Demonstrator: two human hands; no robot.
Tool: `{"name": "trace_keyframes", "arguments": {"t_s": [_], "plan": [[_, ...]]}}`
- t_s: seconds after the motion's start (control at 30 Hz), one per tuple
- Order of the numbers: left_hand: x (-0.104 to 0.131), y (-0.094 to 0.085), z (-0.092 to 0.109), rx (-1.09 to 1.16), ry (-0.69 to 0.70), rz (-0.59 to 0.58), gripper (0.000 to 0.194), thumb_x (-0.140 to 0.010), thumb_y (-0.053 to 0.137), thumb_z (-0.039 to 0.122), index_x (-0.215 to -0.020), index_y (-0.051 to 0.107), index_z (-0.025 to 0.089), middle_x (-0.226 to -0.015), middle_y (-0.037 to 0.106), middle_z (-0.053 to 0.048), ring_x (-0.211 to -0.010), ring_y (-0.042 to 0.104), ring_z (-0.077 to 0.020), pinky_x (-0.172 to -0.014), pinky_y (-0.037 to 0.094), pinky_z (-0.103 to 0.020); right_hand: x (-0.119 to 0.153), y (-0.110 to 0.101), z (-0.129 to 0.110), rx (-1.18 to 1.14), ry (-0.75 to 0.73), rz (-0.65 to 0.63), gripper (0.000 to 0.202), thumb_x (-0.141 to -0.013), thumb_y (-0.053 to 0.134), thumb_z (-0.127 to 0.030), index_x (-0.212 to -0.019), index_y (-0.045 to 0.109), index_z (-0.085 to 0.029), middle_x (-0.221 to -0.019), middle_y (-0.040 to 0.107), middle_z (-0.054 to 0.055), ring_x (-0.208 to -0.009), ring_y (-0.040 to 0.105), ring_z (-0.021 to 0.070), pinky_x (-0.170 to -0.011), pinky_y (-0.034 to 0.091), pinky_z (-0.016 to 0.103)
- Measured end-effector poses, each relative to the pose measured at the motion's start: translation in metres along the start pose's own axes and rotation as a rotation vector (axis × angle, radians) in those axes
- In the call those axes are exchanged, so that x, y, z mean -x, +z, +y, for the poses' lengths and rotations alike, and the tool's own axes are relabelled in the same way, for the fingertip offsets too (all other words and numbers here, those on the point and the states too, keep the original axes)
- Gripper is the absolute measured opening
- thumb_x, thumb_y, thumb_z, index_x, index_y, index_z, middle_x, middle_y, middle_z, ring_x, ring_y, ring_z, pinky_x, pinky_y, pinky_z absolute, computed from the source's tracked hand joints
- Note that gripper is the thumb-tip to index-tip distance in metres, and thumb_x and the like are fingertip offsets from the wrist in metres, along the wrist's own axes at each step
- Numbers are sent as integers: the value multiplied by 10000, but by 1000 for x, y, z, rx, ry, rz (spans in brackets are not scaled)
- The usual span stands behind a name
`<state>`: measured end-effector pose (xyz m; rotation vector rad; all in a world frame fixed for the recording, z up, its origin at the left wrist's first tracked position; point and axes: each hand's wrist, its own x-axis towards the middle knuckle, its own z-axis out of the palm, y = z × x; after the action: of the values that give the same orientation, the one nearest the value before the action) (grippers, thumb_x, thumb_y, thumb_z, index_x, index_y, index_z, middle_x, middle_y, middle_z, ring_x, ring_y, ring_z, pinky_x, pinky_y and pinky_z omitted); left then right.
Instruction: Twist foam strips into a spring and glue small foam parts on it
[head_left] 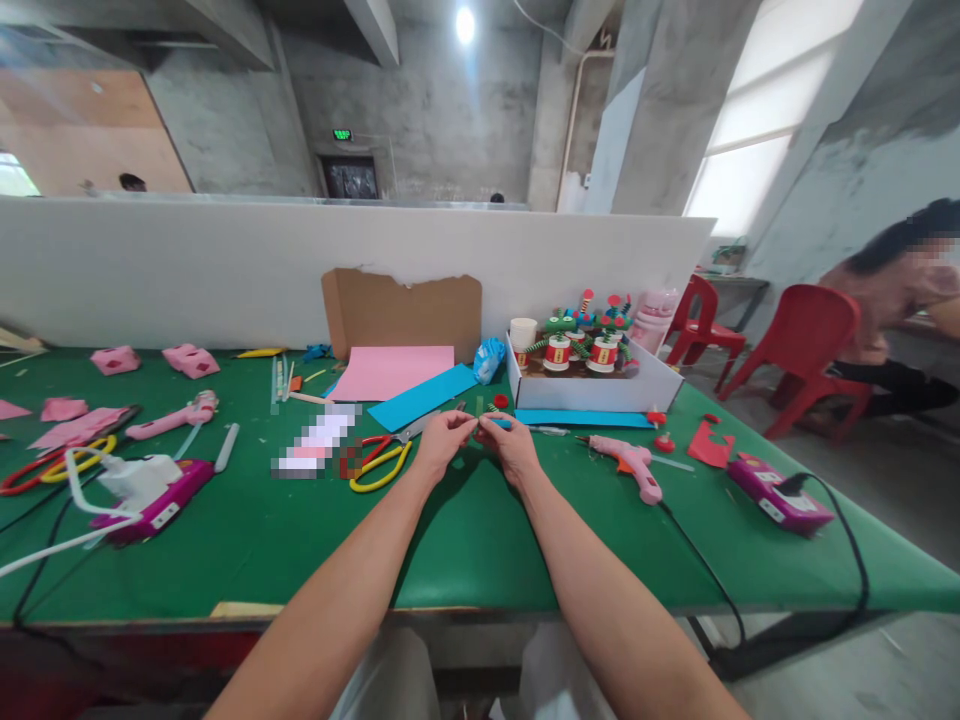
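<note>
Both hands meet over the middle of the green table [465, 560]. My left hand [444, 440] is closed in a pinch, its fingertips at a small green piece [480, 405]. Close beside it, my right hand [514, 447] has its fingers closed on a small blue piece [501, 423]. What else the fingertips hold is too small to make out. A red round piece [500, 401] shows just beyond the right fingers. Scissors with red and yellow handles [381, 467] lie left of my left hand. Blue paper strips [424, 397] lie beyond the hands.
A white box [600, 392] holds cups and green figures. Right are a pink glue gun [630, 462], red scraps [709, 445] and a purple power strip [780, 495]. Left are another glue gun [176, 417], a power strip [161, 505] and scissors [75, 465]. A person [892, 280] sits far right.
</note>
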<state>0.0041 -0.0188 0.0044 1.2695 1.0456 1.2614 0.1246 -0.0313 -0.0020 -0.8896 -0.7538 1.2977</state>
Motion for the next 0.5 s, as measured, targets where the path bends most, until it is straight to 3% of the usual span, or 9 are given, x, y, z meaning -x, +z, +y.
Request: {"name": "trace_keyframes", "arguments": {"t_s": [0.5], "plan": [[0, 0, 1, 27, -12, -4, 355, -528, 802, 377, -729, 648, 128, -570, 594, 19, -490, 468, -83, -485, 365, -218, -1, -2, 0, -13, 11, -61, 358, -428, 877, -359, -650, 664, -177, -567, 666, -24, -569, 631, 123, -698, 555, 287]]}}
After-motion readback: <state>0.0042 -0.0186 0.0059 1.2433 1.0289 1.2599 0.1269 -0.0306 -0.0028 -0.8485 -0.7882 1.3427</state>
